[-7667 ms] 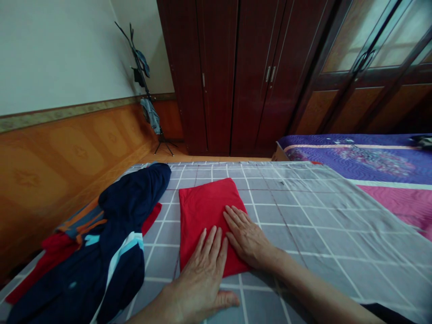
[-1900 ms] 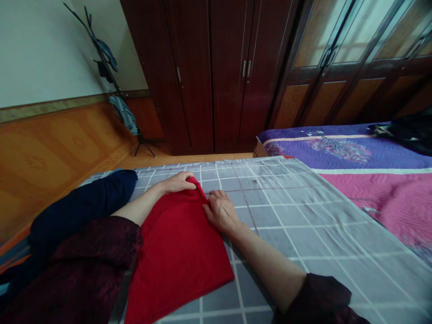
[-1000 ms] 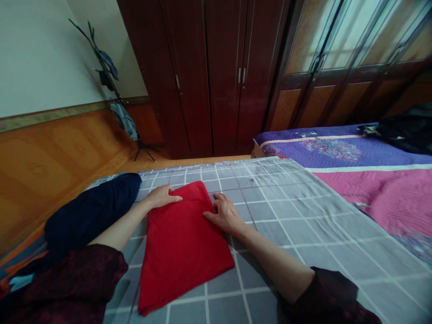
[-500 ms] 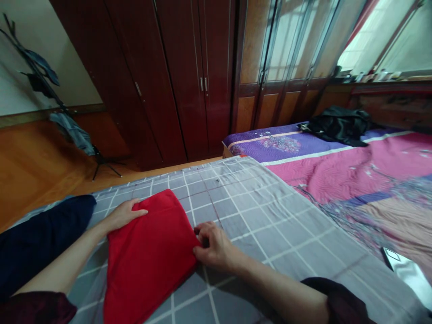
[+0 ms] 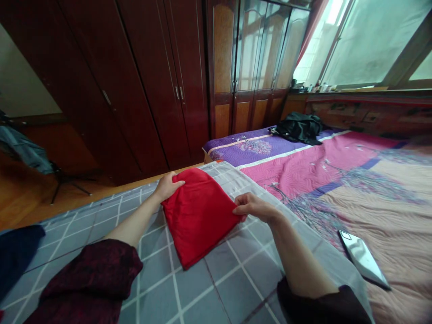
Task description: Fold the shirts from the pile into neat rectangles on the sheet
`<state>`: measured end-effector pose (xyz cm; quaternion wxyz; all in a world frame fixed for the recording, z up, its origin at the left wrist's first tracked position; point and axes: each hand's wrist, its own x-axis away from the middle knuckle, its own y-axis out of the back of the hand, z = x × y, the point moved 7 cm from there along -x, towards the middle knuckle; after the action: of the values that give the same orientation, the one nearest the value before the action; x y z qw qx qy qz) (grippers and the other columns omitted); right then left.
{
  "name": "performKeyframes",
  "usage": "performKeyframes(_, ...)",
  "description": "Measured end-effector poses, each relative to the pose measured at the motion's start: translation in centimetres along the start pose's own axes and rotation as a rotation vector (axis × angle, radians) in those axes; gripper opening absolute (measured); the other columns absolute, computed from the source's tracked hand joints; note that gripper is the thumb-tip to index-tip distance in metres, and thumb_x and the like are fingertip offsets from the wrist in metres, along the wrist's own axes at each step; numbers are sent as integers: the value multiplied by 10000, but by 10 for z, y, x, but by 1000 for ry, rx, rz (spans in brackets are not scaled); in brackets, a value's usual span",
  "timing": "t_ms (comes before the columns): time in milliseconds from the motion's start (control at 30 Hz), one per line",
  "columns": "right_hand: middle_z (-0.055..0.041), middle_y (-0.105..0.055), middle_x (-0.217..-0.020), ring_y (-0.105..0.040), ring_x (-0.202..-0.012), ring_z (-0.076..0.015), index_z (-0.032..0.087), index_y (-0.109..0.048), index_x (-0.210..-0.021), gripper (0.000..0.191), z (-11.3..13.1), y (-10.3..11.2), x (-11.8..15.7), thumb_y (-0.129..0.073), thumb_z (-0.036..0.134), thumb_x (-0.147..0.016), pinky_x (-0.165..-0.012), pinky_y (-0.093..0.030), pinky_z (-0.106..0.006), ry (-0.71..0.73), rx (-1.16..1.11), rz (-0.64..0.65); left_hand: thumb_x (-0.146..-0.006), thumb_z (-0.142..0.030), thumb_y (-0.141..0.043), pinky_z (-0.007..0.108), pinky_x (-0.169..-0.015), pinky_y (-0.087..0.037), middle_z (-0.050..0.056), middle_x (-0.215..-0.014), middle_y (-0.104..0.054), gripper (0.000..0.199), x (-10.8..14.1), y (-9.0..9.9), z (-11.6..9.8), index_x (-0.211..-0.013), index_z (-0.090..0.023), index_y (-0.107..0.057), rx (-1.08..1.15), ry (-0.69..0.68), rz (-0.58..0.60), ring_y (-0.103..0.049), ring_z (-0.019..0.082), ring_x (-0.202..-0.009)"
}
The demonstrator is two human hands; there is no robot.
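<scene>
A folded red cloth (image 5: 202,213) is held over the grey checked bedsheet (image 5: 199,288), with its near corner pointing toward me. My left hand (image 5: 168,186) grips its far left edge, thumb on top and the fingers partly out of sight beneath. At the right corner, my right hand (image 5: 252,207) pinches the cloth between thumb and fingers. Whether the cloth's underside touches the sheet everywhere I cannot tell.
Dark navy fabric (image 5: 20,252) lies at the left edge. To the right is a wide bed with a pink and purple quilt (image 5: 286,164), a phone (image 5: 362,258) and a black garment (image 5: 299,128). Dark red wardrobes (image 5: 148,90) stand behind.
Both hands have carried the red cloth to the right and farther from me. My view has turned right, so the coat stand and navy fabric sit farther left.
</scene>
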<state>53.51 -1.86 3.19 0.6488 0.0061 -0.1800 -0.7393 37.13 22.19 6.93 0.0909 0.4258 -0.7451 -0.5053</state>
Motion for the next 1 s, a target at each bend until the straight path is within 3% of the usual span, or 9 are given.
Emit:
performKeyframes(167, 12, -618, -503, -591, -470, -109, 179, -514, -622, 189, -26, 34, 3, -632, 326, -638, -444, -452, -189, -117, 0, -66, -747, -386, -611, 248, -645, -408, 3, -786, -630, 212, -40, -31, -40, -827, -199, -551, -39, -45, -5, -587, 173, -737)
performKeyframes(333, 0, -632, -480, -608, -446, -130, 188, -498, -602, 127, -41, 42, -1, -600, 225, -668, -383, -446, -180, -232, 61, -129, -801, -315, -564, 284, -718, -445, 49, -886, -659, 183, -44, -50, -40, -935, -192, -574, -123, -37, 0, -616, 209, -846)
performKeyframes(400, 0, -621, -457, -590, -413, -122, 186, -491, -587, 132, -42, 42, -2, -590, 186, -676, -371, -437, -173, -272, 94, -143, -828, -260, -518, 331, -849, -432, 100, -1074, -636, 258, -34, -54, -36, -1068, -175, -556, -157, -44, -7, -579, 234, -1024)
performKeyframes(500, -5, -614, -449, -560, -377, -104, 174, -499, -569, 142, -38, 41, 0, -575, 145, -685, -368, -429, -165, -309, 146, -146, -874, -302, -472, 379, -1053, -288, 126, -1395, -439, 433, -15, -66, -33, -1286, -169, -450, -189, -112, 34, -378, 240, -1297)
performKeyframes(600, -13, -614, -455, -548, -368, -103, 168, -511, -561, 150, -35, 39, 2, -565, 143, -699, -374, -430, -174, -332, 202, -149, -894, -442, -440, 398, -1107, -215, 72, -1477, -353, 513, 1, -87, -31, -1359, -228, -407, -202, -175, 188, -295, 229, -1362)
performKeyframes(733, -20, -620, -471, -562, -392, -115, 167, -532, -543, 167, -36, 46, 3, -548, 167, -709, -401, -436, -190, -362, 321, -213, -899, -578, -327, 514, -1101, -163, 140, -1518, -234, 662, 16, -102, -21, -1434, -189, -305, -222, -128, 309, -193, 302, -1398)
performKeyframes(867, -43, -655, -563, -639, -551, -166, 163, -611, -697, 137, -34, 68, 2, -537, 269, -743, -510, -470, -230, -359, 519, -462, -881, -671, -231, 531, -1106, -112, 148, -1545, -69, 761, 46, -94, -11, -1474, -195, -195, -222, -86, 357, -29, 311, -1418)
performKeyframes(933, -92, -701, -758, -669, -758, -234, 156, -636, -897, 255, -29, 75, -1, -526, 345, -767, -640, -499, -306, -332, 611, -589, -899, -654, -176, 527, -1111, -96, 131, -1549, -11, 732, 69, -82, -5, -1483, -213, -151, -221, -71, 372, 14, 299, -1418)
performKeyframes(1000, -137, -685, -975, -633, -945, -296, 148, -591, -1099, 427, -20, 70, -9, -506, 432, -791, -777, -488, -398, -205, 736, -697, -915, -629, -166, 523, -1118, -69, 117, -1551, -3, 697, 95, -68, 2, -1485, -228, -133, -231, -67, 394, 26, 289, -1419)
